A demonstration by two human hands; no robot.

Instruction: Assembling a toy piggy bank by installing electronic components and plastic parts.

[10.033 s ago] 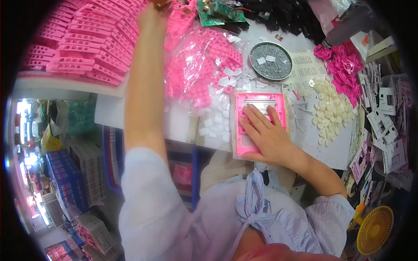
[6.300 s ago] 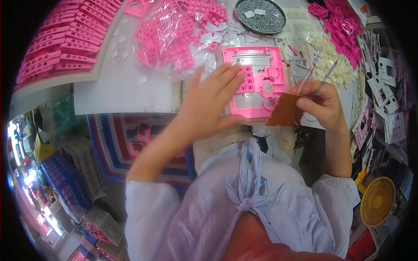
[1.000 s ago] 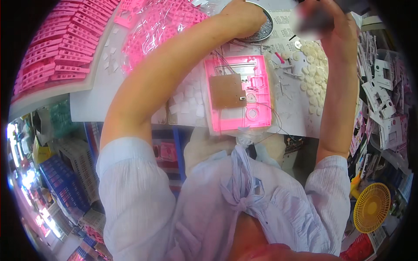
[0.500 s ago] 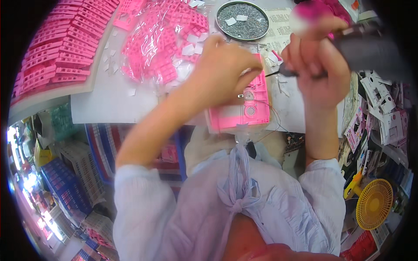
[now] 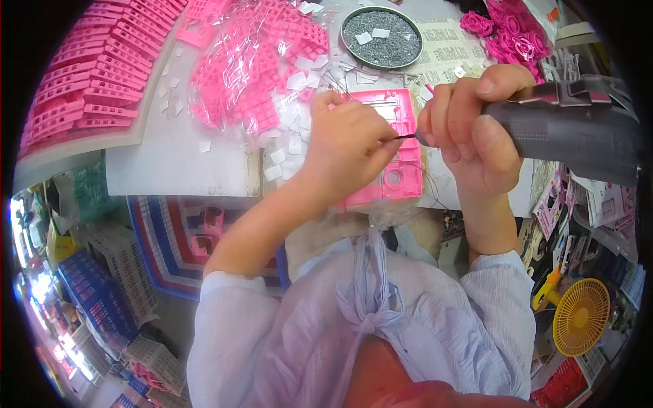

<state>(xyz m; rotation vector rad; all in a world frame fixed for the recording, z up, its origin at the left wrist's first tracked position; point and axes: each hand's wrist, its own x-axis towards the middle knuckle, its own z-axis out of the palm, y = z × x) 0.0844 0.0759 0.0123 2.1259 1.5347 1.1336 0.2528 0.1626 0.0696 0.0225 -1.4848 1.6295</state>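
My right hand [image 5: 476, 122] is wrapped round a dark grey electric screwdriver [image 5: 575, 126], held nearly level with its thin bit pointing left. At the bit's tip, the thumb and fingers of my left hand [image 5: 347, 143] are pinched together. Whatever they hold there is too small to make out. Both hands are above a pink plastic casing [image 5: 409, 182] lying at the front of the table, with thin wires running over its right part. My left hand hides much of the casing's left side.
Behind the casing stands a round tray [image 5: 383, 66] of small screws. A clear bag of pink parts [image 5: 238, 75] and scattered white paper pieces [image 5: 277, 156] lie left. Pink panels [image 5: 102, 75] are stacked far left, magenta parts [image 5: 513, 37] back right. A yellow fan [image 5: 580, 317] stands lower right.
My right hand has brought the screwdriver lower and to the left, so its bit now meets my left fingertips. My left hand has shifted slightly down, uncovering the casing's far part.
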